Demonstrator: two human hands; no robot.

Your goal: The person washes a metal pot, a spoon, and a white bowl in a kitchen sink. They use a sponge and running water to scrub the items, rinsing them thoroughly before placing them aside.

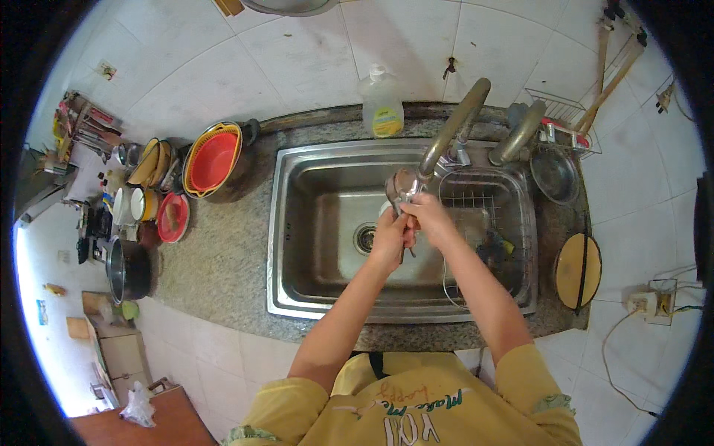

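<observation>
My left hand (pixel 389 236) is closed around the handles of shiny metal spoons (pixel 401 183), held over the steel sink (pixel 320 253). Their rounded bowls point up, close under the mouth of the curved faucet (pixel 451 128). Thin handle ends stick out below my fingers. My right hand (pixel 426 213) is closed on the same spoons just above the left, fingers pressed near the necks. How many spoons there are is hard to make out. A small white round thing shows partly behind my left hand; its kind is hidden.
A wire rack (pixel 468 199) fills the sink's right side. Behind stands a clear soap bottle (pixel 383 104). Left on the counter are a red basket (pixel 213 160), a red plate (pixel 173 218) and a dark pot (pixel 128 270). Right lie a glass bowl (pixel 555 173) and a round board (pixel 579 271).
</observation>
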